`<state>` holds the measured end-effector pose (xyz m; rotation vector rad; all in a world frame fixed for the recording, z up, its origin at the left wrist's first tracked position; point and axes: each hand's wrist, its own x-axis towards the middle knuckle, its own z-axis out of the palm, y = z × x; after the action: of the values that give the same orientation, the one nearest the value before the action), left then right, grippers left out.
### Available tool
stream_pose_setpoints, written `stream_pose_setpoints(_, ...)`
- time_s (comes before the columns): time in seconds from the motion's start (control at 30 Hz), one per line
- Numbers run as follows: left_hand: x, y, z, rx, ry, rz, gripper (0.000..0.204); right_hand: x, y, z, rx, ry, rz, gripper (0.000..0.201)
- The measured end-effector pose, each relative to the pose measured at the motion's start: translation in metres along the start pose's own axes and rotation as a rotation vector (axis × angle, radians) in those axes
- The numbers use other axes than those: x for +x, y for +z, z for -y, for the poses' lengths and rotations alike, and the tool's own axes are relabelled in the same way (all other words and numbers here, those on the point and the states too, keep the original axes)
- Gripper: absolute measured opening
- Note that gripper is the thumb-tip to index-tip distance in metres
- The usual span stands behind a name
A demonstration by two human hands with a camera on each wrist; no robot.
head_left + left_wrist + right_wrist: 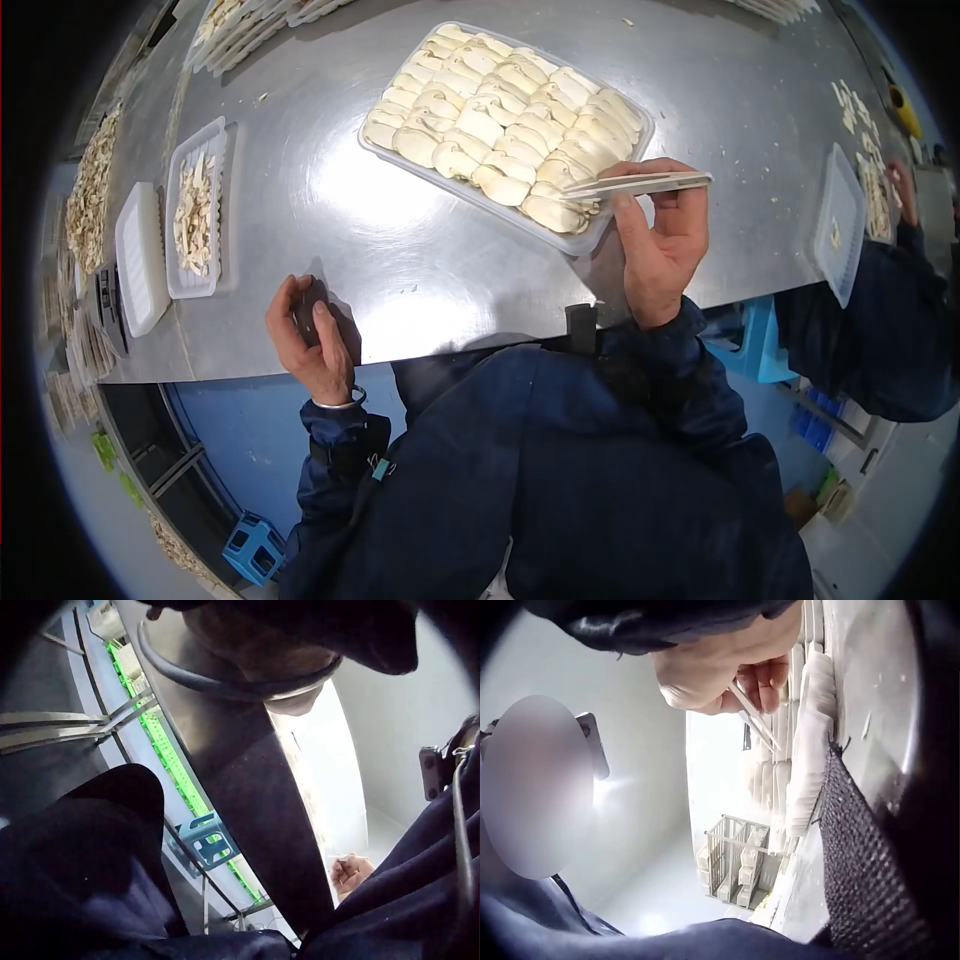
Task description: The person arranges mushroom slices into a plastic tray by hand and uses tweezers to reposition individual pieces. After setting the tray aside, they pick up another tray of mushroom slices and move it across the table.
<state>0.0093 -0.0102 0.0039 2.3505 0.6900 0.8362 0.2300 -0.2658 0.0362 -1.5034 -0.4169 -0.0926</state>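
Observation:
A clear plastic tray (375, 150) holds pale, mushroom-like slices (500, 115) in overlapping rows. My right hand (665, 245) pinches a pair of tweezers (655, 183) over the tray's near right corner, their tips right at the slices there. In the right wrist view the tweezers (754, 716) point down from the fingers towards the rows. My left hand (310, 340) rests near the table's front edge, fingers loosely curled around a dark, shadowed gap. The left wrist view has most of that hand hidden behind the sleeve and a bracelet (217, 690).
On the metal table (270, 190), a tray of loose pale pieces (195, 215) stands at left beside a white tray (142, 255). Stacked trays (235, 35) lie at the back left. Another tray (840, 225) and a person's sleeve (875, 320) are at right.

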Motion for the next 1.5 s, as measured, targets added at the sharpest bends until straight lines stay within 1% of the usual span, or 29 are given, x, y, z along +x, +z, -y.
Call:
stream_pose_setpoints(0.07, 0.002, -0.001, -0.002, 0.027, 0.004, 0.007, 0.038, 0.000, 0.002, -0.001, 0.045, 0.005, -0.023, 0.025)
stream_pose_setpoints(0.17, 0.000, 0.000, 0.001, 0.011, 0.000, -0.004, 0.038, 0.004, 0.001, -0.007, -0.014, -0.032, 0.005, 0.026)
stream_pose_setpoints(0.47, 0.000, -0.001, 0.001, 0.022, 0.011, -0.003, 0.038, 0.006, 0.003, -0.011, -0.057, -0.050, -0.013, 0.027)
stream_pose_setpoints(0.67, 0.000, -0.001, 0.000, -0.002, 0.001, -0.003, 0.038, 0.006, 0.004, -0.013, -0.063, -0.048, 0.000, 0.026)
stream_pose_setpoints(0.87, 0.001, -0.001, -0.001, 0.014, 0.019, -0.007, 0.038, 0.007, 0.007, -0.011, -0.052, -0.001, -0.001, 0.026)
stream_pose_setpoints(1.07, 0.001, 0.000, 0.000, 0.020, 0.014, -0.007, 0.037, 0.008, 0.006, -0.015, -0.096, -0.037, 0.005, 0.025)
stream_pose_setpoints(1.37, 0.001, 0.000, 0.001, 0.025, 0.024, -0.010, 0.037, 0.007, 0.006, -0.014, -0.059, -0.015, -0.003, 0.025)
stream_pose_setpoints(1.5, 0.002, 0.002, 0.001, 0.036, 0.050, -0.047, 0.035, 0.007, 0.006, -0.015, -0.072, -0.025, 0.003, 0.024)
